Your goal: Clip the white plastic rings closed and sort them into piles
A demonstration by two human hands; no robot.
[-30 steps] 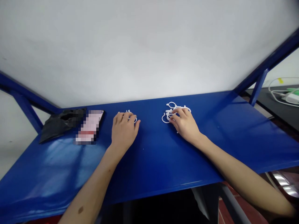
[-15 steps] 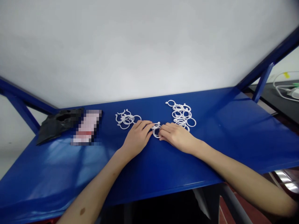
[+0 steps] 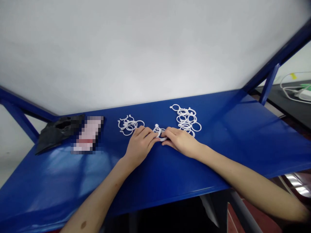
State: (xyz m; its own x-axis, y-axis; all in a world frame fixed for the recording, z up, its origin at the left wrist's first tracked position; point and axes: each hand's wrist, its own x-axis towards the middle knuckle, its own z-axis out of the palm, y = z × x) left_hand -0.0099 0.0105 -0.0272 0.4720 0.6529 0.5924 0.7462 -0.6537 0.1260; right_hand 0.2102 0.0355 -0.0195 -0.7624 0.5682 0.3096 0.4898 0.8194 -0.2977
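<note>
Between my hands, low over the table, are a few white plastic rings [image 3: 157, 130] with small ball ends, like shower curtain rings. My left hand [image 3: 139, 142] pinches one of them, tilted up with its ball on top. My right hand [image 3: 181, 139] has its fingers closed on the right side of these rings; its fingertips partly hide them. To the left lies a small group of white rings [image 3: 128, 125], some gaping apart at their ends. Behind my right hand is a larger pile of white rings [image 3: 187, 118], mostly closed loops.
The blue table [image 3: 170, 181] meets a pale wall panel [image 3: 155, 51] at the back. On the left lie a black plastic bag [image 3: 55, 132] and a blurred-out pinkish flat object [image 3: 88, 134]. Blue frame bars [image 3: 269, 84] rise at both sides. A white cable [image 3: 284, 84] rests on a dark surface at right.
A ring between my hands has been tipped up from lying flatter, and my left fingers now grip it. My right fingers have shifted slightly. The view has moved a little.
</note>
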